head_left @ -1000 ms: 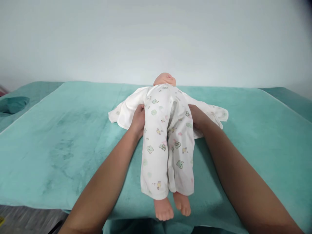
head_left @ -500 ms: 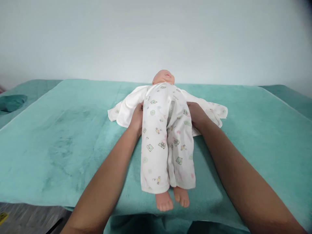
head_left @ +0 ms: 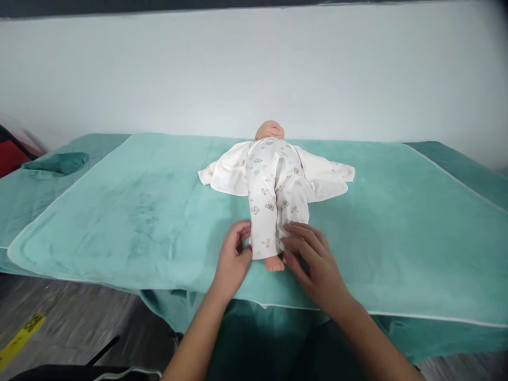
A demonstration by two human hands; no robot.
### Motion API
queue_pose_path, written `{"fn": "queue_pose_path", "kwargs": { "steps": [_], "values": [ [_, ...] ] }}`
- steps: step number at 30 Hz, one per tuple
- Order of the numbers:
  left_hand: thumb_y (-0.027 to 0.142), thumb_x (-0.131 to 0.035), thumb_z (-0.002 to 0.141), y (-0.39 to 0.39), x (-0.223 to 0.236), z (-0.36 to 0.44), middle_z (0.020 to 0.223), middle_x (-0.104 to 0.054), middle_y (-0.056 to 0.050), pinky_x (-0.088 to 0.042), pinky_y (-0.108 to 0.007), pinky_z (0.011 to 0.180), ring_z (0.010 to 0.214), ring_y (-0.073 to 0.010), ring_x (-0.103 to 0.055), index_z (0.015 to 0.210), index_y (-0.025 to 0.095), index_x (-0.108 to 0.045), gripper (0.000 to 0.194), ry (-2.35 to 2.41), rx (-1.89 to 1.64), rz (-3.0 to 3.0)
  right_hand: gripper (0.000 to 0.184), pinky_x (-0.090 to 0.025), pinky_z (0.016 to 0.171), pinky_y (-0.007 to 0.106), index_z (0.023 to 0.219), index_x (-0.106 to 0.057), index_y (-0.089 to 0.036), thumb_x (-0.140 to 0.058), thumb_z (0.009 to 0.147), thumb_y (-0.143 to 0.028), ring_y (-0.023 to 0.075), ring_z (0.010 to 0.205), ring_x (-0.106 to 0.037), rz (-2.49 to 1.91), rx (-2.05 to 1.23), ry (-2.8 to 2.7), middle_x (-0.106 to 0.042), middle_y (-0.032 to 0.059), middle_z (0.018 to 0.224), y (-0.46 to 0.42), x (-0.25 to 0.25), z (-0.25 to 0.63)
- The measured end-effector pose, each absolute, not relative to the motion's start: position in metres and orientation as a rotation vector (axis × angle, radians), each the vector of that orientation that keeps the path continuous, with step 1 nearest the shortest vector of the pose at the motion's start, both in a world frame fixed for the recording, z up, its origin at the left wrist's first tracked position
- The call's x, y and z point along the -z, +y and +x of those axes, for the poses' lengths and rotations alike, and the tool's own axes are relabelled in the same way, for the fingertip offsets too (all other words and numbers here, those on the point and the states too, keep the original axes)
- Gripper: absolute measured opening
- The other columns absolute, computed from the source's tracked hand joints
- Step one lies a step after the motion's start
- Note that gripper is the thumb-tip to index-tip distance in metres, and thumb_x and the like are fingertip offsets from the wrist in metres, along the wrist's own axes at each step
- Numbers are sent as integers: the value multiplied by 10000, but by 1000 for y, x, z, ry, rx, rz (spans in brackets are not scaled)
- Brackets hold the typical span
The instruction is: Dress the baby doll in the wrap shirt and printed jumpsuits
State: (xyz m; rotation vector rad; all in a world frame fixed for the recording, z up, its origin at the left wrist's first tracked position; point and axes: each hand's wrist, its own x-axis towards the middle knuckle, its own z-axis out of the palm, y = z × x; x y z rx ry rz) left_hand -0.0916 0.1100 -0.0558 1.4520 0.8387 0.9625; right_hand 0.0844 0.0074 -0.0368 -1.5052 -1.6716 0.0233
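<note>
A baby doll (head_left: 270,129) lies on its back, head toward the wall and feet toward me. It wears white printed pants (head_left: 264,211) and a white jacket (head_left: 234,172) spread out to both sides. My left hand (head_left: 233,259) is beside the lower edge of one pant leg, its fingers curved, with thumb and fingertips apart at the cloth. Over the other leg's cuff is my right hand (head_left: 315,259), fingers spread and fingertips at the fabric. One bare foot (head_left: 274,263) shows below the hem; the other is mostly hidden by my right hand.
A green padded cloth (head_left: 166,227) with pale piping covers the table up to the white wall (head_left: 254,69). A folded green fabric piece (head_left: 59,163) is at the far left, near a red and black object (head_left: 11,153). Yellow tape (head_left: 24,338) marks the floor.
Both hands have left the sides of the doll's body and come down to the pant cuffs. The view has pulled back, so the doll appears smaller.
</note>
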Motion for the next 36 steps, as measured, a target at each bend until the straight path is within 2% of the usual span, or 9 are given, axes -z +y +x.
{"fn": "queue_pose_path", "kwargs": {
  "steps": [4, 6, 11, 16, 19, 25, 29, 32, 36],
  "values": [
    [75, -615, 723, 73, 67, -103, 1278, -525, -71, -425, -387, 1081, 1227, -229, -530, 1209, 283, -555, 532, 871, -1027, 1694, 269, -433, 1049, 603, 1106, -623, -280, -589, 853, -192, 358, 1354, -440, -1668, 83, -1749, -590, 103, 1361, 1, 30, 69],
    [102, -633, 741, 68, 69, -102, 1175, -559, -66, -446, -386, 1025, 1139, -229, -555, 1144, 268, -574, 440, 926, -1045, 1739, 251, -425, 1053, 600, 1082, -628, -239, -569, 847, -173, 366, 1382, -407, -1773, 136, -1772, -573, 120, 1392, 1, 23, 65],
    [190, -539, 873, 68, 57, -99, 906, -626, -20, -464, -328, 870, 889, -178, -595, 947, 205, -590, 91, 1007, -1073, 1630, 264, -389, 1080, 596, 1087, -634, -179, -598, 826, -166, 380, 1417, -366, -1936, 218, -1844, -487, 148, 1489, 1, 16, 47],
    [262, -562, 914, 62, 37, -106, 874, -615, 3, -453, -277, 833, 859, -149, -589, 911, 207, -600, 67, 950, -1095, 1689, 95, -372, 1084, 595, 954, -640, -199, -594, 879, -163, 365, 1395, -400, -1922, 281, -1750, -542, 114, 1444, 10, 32, 37],
    [274, -559, 926, 58, 34, -113, 859, -603, 7, -452, -274, 823, 849, -145, -583, 894, 208, -594, 81, 954, -1084, 1735, 63, -398, 1073, 560, 906, -624, -195, -577, 901, -153, 346, 1380, -414, -1798, 319, -1689, -581, 125, 1376, 8, 40, 36],
    [154, -528, 909, 47, 38, -127, 891, -596, 4, -462, -274, 819, 868, -143, -582, 896, 209, -580, 77, 936, -1155, 1873, 74, -400, 1089, 554, 900, -584, -205, -582, 892, -132, 331, 1381, -390, -1577, 279, -1715, -573, 129, 1309, -22, 38, 34],
    [45, -513, 847, 42, 39, -126, 999, -591, -25, -478, -310, 883, 978, -165, -579, 970, 209, -569, 214, 917, -1241, 2075, 259, -433, 1074, 516, 1145, -583, -238, -514, 924, -121, 282, 1340, -432, -1583, 176, -1627, -512, 120, 1378, -36, 47, 48],
    [71, -546, 851, 43, 33, -114, 1145, -584, -67, -476, -368, 966, 1113, -204, -549, 1090, 214, -563, 279, 849, -1218, 2293, 366, -478, 1010, 490, 1263, -532, -202, -510, 905, -128, 277, 1226, -510, -1703, 135, -1418, -535, 151, 1309, -33, 61, 66],
    [197, -627, 871, 51, 21, -87, 1220, -597, -83, -408, -492, 1076, 1212, -266, -505, 1194, 218, -537, 336, 785, -873, 2698, 267, -498, 885, 479, 1137, -599, -179, -578, 872, -196, 299, 1031, -562, -1888, 67, -1393, -622, 127, 1102, -16, 71, 81]
  ]
}}
